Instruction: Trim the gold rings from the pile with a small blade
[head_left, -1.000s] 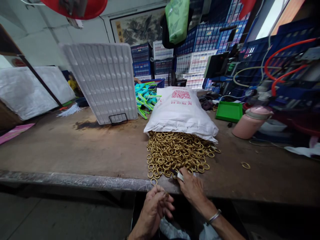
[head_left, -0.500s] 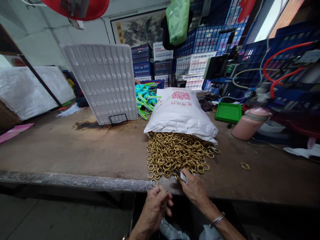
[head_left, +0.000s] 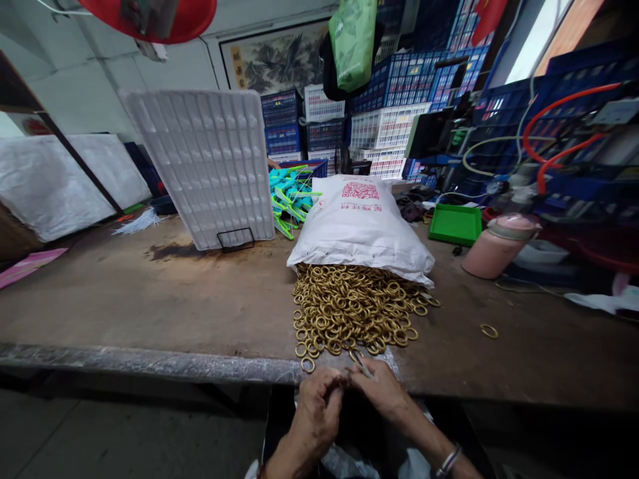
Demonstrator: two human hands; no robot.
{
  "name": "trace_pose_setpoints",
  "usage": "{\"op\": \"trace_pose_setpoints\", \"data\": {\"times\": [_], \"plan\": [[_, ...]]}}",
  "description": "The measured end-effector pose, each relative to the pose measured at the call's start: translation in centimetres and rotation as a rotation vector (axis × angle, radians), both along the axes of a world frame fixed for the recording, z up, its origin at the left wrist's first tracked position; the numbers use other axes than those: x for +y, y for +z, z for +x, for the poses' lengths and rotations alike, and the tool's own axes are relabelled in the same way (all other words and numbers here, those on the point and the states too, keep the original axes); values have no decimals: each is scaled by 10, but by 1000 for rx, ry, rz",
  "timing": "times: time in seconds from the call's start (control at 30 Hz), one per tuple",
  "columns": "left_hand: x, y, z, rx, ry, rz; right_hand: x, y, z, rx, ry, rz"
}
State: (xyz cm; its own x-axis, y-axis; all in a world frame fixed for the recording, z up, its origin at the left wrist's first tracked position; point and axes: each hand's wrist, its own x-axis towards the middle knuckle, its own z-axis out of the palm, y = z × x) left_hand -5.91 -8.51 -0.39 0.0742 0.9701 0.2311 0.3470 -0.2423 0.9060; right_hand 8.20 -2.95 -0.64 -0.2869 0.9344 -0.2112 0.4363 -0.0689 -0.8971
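A heap of brass rings point(head_left: 352, 316) spills from the open mouth of a white sack point(head_left: 360, 223) lying on the brown workbench point(head_left: 164, 299). Both my hands meet at the bench's near edge, just below the heap. My left hand point(head_left: 317, 412) is closed in a pinch on something small I cannot make out. My right hand point(head_left: 382, 392) grips a thin metal tool point(head_left: 363, 364) whose tip points toward the left hand's fingers. A metal bracelet point(head_left: 449, 460) shows on my right wrist.
A white moulded tray point(head_left: 210, 166) leans upright in a wire stand at the back left. Teal plastic hangers point(head_left: 292, 193) lie behind it. A green tray point(head_left: 456, 223) and a pink flask point(head_left: 499, 246) sit right. One loose ring point(head_left: 490, 330) lies apart. Stacked crates fill the background.
My right hand has drawn back from the edge of the ring heap toward me with the tool. It now meets my left hand, which has risen slightly.
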Motion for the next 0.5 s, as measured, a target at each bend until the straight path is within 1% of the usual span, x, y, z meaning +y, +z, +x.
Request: {"op": "trace_pose_setpoints", "data": {"times": [0.13, 0.27, 0.4, 0.5], "plan": [[-1, -5, -2, 30, -4, 33, -3, -4, 0, 83, -4, -128], [-1, -9, -4, 47, -29, 66, -8, -6, -1, 197, 32, -245], [-2, -10, -6, 61, -78, 83, -11, -2, -1, 247, 50, -412], [-2, -12, -6, 69, -57, 72, -12, 3, -3, 259, 70, -473]]}}
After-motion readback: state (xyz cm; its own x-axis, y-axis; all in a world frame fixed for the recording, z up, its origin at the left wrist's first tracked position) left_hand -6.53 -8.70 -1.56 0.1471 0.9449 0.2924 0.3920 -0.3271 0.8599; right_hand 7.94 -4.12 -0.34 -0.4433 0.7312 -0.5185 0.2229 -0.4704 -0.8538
